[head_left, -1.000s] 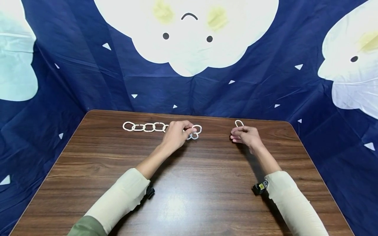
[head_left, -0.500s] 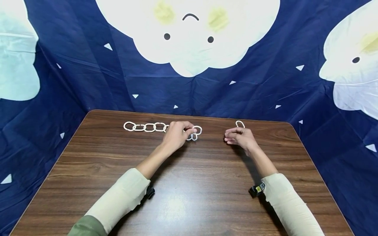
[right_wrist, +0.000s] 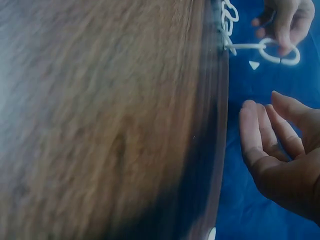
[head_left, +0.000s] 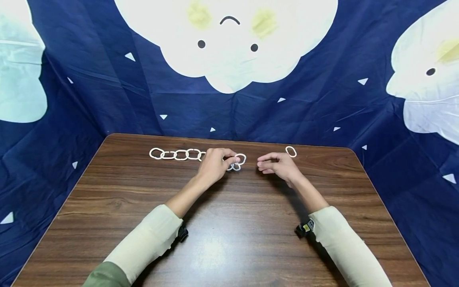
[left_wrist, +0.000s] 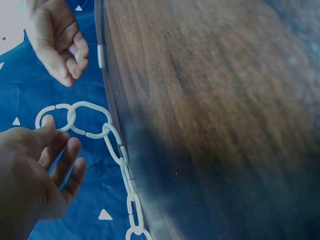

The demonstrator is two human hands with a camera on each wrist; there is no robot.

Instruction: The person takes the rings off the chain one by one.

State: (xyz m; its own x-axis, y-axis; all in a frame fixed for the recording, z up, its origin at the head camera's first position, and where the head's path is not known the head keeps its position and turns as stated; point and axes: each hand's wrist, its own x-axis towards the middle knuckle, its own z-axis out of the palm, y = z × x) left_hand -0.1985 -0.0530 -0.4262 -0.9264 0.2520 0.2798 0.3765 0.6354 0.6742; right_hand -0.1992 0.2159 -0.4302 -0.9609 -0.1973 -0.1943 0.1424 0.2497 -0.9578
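Observation:
A chain of white links (head_left: 181,155) runs along the back of the wooden table, left of centre. My left hand (head_left: 214,164) pinches the link (left_wrist: 53,107) at its right end between thumb and finger, lifted above the table. In the left wrist view the following links hang down from it to the tabletop; the head view has part of the chain hidden behind that hand. To the right, my right hand (head_left: 277,165) hovers with nothing in its fingers, thumb apart from the fingertips in the right wrist view (right_wrist: 277,145). Behind it a single loose link (head_left: 291,151) lies on the table.
The brown wooden table (head_left: 244,223) ends at a back edge just behind the chain. A dark blue cloth (head_left: 186,103) with white clouds and triangles hangs behind and at both sides.
My right hand has moved left from beside the loose link toward the left hand, uncovering that link. The left hand has stayed put with its pinched link.

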